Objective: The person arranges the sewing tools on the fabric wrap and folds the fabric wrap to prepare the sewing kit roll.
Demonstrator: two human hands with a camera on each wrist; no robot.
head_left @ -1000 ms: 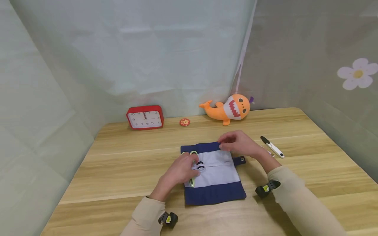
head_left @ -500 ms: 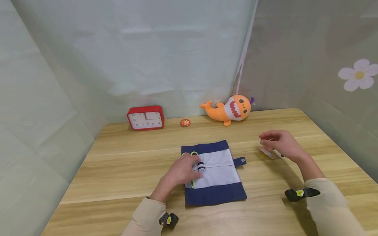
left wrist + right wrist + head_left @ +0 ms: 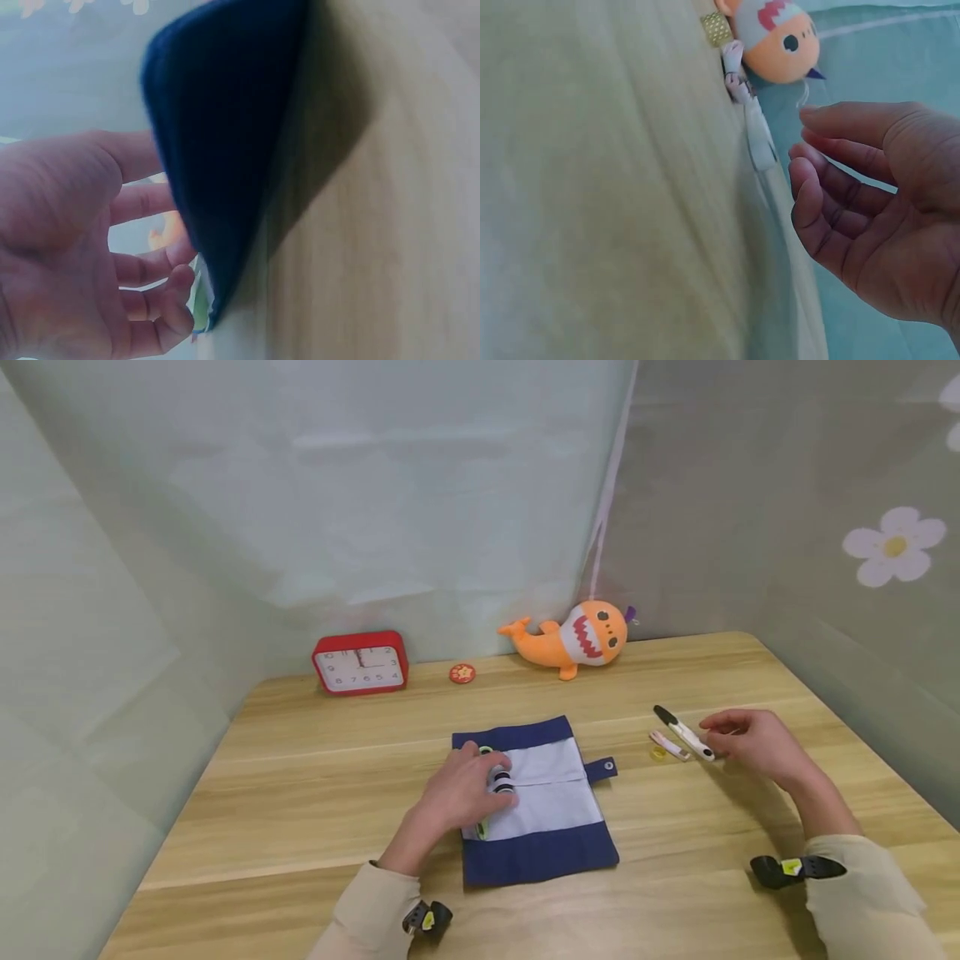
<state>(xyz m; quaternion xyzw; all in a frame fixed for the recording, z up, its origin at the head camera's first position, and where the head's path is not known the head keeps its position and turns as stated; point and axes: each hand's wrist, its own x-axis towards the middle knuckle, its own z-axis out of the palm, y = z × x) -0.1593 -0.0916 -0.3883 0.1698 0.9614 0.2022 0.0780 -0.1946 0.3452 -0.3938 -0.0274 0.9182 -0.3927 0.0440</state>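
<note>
Our left hand (image 3: 461, 788) lay loose on the pouch (image 3: 542, 857), right hand (image 3: 759, 747) empty beside the white tool (image 3: 685, 733)! Pickup, we judged, needing a pinch next.

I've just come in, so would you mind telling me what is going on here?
A person is working at a table with a fabric case spread open. Their left hand rests on the case, thumb and index finger around some black-and-white spools; whether it pinches them is unclear. The right hand, holding nothing, is beside the near end of a black-and-white pen-like tool. That tool lies on the table outside the case, next to a small yellow item.
</note>
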